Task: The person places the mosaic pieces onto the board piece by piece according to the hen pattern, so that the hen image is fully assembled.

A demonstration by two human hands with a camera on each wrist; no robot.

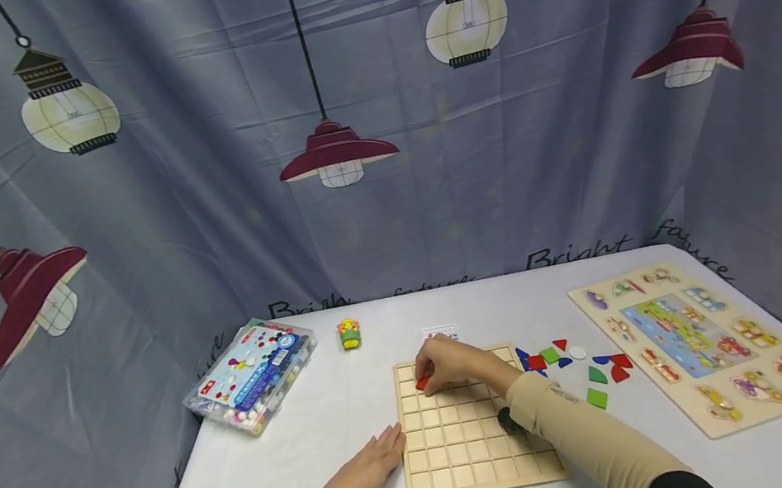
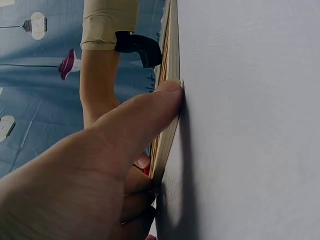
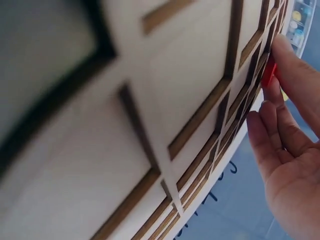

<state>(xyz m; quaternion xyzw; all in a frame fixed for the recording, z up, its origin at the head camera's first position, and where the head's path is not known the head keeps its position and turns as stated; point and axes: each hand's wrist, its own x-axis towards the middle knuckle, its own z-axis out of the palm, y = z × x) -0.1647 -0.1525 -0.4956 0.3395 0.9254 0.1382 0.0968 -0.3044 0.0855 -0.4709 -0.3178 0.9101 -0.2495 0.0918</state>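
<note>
A wooden grid board (image 1: 458, 455) with square cells lies on the white table. Between thumb and fingers my right hand (image 1: 447, 361) pinches a small red piece (image 1: 422, 383) over the upper left cells of the board. That red piece (image 3: 269, 71) also shows in the right wrist view, close to the grid's surface. My left hand (image 1: 365, 485) rests beside the board's left edge with its fingers extended, and in the left wrist view its thumb touches the board's side. My right hand and forearm hide part of the grid.
Loose coloured shapes, among them a green square (image 1: 597, 398), lie right of the board. Farther right is a picture puzzle board (image 1: 602, 306). A clear case (image 1: 252, 376) of beads and a small toy figure (image 1: 349, 334) stand at the back left. A printed card (image 1: 441, 331) lies behind the board.
</note>
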